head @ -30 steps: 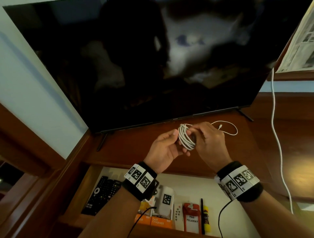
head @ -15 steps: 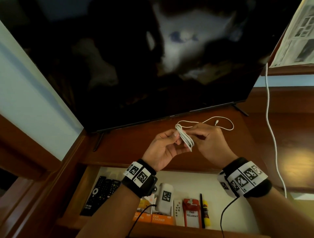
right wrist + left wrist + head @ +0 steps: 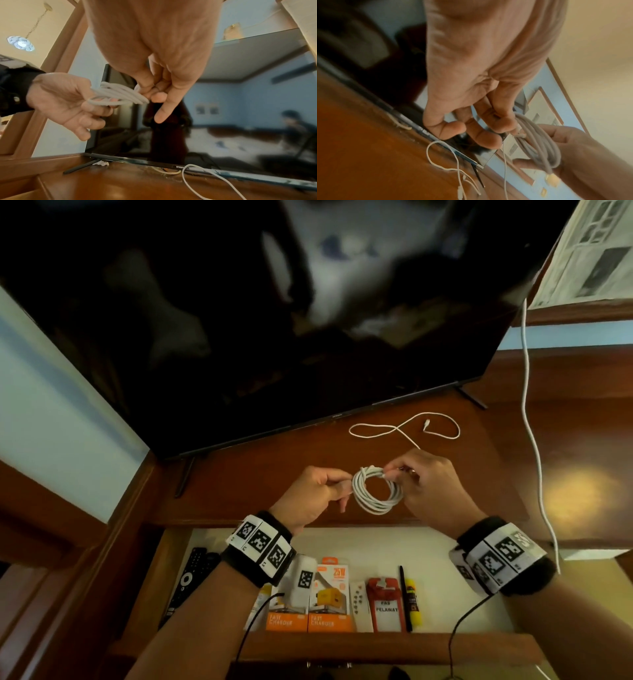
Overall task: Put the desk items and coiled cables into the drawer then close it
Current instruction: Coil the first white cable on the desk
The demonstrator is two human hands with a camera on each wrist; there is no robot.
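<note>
- Coiling is the step in hand: the left hand (image 3: 317, 496) pinches the left edge of the white cable coil (image 3: 376, 491), grip clamped on the bundled loops, in the middle of the head view.
- The right hand (image 3: 423, 484) has its fingertips (image 3: 155, 93) pinched together on the coil's upper right side, where the strand feeds in; its little finger sticks out free.
- The coil hangs in the air between both hands, just above the front edge of the counter (image 3: 239, 474) and clear of its surface.
- An uncoiled tail of cable (image 3: 404, 428) lies in loose curves on the counter, above the hands in the frame and below the television (image 3: 274, 320); its plug end rests there too.
- The drawer (image 3: 387, 645) stands open at the lower middle of the frame, already holding remote controls (image 3: 186, 585), charger boxes (image 3: 330, 597), a red tag and pens.
- Next, I judge, the tail must be wound onto the coil while the left grip keeps the loops from springing apart; then the coil goes down into the bare right part of the drawer, and the drawer gets pushed shut.
</note>
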